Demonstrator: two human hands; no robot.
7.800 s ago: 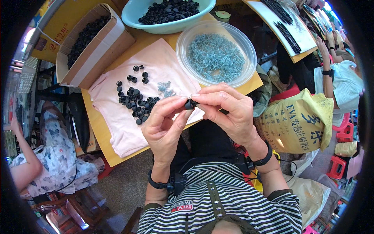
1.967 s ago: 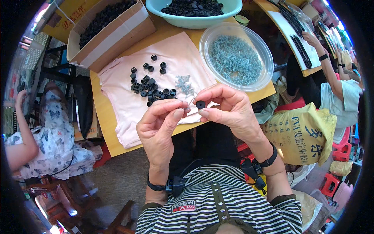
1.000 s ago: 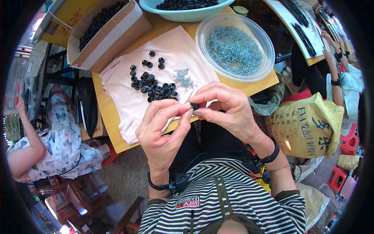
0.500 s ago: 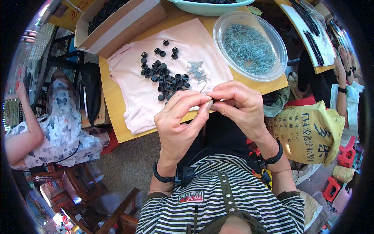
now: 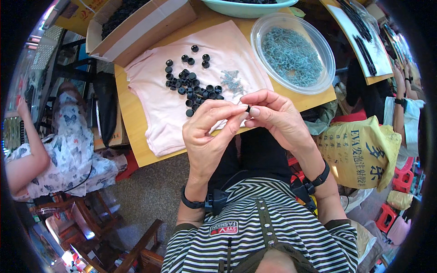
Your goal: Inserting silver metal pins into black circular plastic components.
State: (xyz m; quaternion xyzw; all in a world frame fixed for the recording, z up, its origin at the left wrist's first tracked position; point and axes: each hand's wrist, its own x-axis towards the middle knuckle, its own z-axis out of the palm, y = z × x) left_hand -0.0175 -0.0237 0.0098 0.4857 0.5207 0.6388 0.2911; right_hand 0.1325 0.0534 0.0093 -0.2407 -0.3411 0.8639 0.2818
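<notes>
Close together over the front edge of the table, both my hands are pinched at one small black cap (image 5: 248, 109). My left hand (image 5: 205, 132) grips its left side between thumb and fingertips. On the other side, my right hand (image 5: 284, 120) has its thumb and forefinger against the cap; the fingers hide most of it. Just beyond lies a pale pink cloth (image 5: 157, 125) bearing a loose cluster of round black caps (image 5: 191, 88). A small heap of silvery screws (image 5: 232, 83) rests on the cloth's right part.
A clear round tub (image 5: 331, 54) of screws stands at the right of the table (image 5: 129, 132). Behind are a cardboard box (image 5: 145, 29) of black parts and a pale green basin (image 5: 250, 11). A yellow sack (image 5: 357, 154) stands right; a person's arm (image 5: 34, 145) shows left.
My right thumb and fingers have shifted up a little, and more of the black cap shows between the hands. The left hand still pinches it. The view has shifted slightly.
</notes>
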